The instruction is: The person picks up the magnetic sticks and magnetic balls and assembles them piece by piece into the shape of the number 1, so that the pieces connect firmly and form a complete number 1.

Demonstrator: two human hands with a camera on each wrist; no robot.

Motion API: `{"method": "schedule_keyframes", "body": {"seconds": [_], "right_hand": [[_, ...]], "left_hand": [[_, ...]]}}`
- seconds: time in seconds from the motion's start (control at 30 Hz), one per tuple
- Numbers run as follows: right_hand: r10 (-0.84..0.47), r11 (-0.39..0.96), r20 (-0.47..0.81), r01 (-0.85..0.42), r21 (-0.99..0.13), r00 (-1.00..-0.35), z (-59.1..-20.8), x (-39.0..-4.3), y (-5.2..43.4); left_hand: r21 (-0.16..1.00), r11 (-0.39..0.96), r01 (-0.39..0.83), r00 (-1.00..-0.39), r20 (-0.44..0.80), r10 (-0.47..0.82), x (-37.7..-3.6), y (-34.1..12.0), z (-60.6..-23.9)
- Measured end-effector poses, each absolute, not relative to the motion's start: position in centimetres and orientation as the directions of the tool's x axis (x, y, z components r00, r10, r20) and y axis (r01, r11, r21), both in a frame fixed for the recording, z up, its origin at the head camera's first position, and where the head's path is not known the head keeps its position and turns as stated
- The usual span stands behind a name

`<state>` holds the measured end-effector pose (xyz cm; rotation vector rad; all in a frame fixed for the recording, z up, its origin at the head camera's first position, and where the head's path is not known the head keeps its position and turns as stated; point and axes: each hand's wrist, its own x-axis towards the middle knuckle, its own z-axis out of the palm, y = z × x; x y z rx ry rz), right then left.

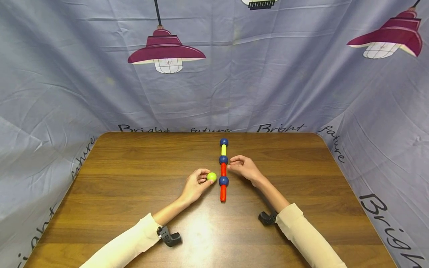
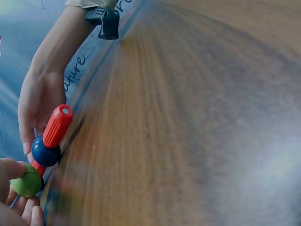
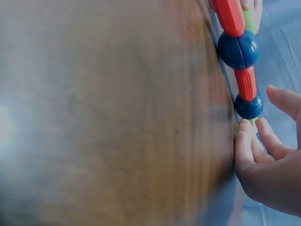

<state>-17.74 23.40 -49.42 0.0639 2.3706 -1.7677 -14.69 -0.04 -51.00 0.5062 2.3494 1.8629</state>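
Observation:
A chain of toy rods and balls (image 1: 223, 169) lies along the middle of the wooden table (image 1: 134, 186): blue balls joined by a yellow rod and red rods, ending in a red rod (image 2: 58, 125) nearest me. My left hand (image 1: 196, 184) pinches a small green ball (image 1: 211, 176) just left of the lowest blue ball (image 1: 223, 181); the green ball (image 2: 27, 181) shows beside the blue ball (image 2: 45, 151). My right hand (image 1: 244, 167) rests on the table right of the chain, fingers loosely curled close to the red rod (image 3: 245, 82) and middle blue ball (image 3: 249, 106), holding nothing.
A grey-blue cloth backdrop (image 1: 214, 74) printed with lamps and lettering encloses the table on three sides. Black wrist mounts (image 1: 169, 236) (image 1: 267, 217) sit at both forearms above the tabletop.

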Motion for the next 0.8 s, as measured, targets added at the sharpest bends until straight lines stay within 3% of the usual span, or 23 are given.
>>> {"method": "schedule_keyframes", "body": {"seconds": [0.43, 0.8], "right_hand": [[-0.076, 0.306, -0.208, 0.176, -0.936, -0.975, -49.1, -15.0, 22.9], [-0.036, 0.297, -0.228, 0.208, -0.932, -0.973, -48.9, -12.6, 22.4]], "left_hand": [[0.979, 0.133, 0.155, -0.92, 0.094, 0.381, -12.0, -0.4, -47.7], [0.987, 0.104, 0.119, -0.907, 0.066, 0.415, -10.9, -0.4, -47.8]]}}
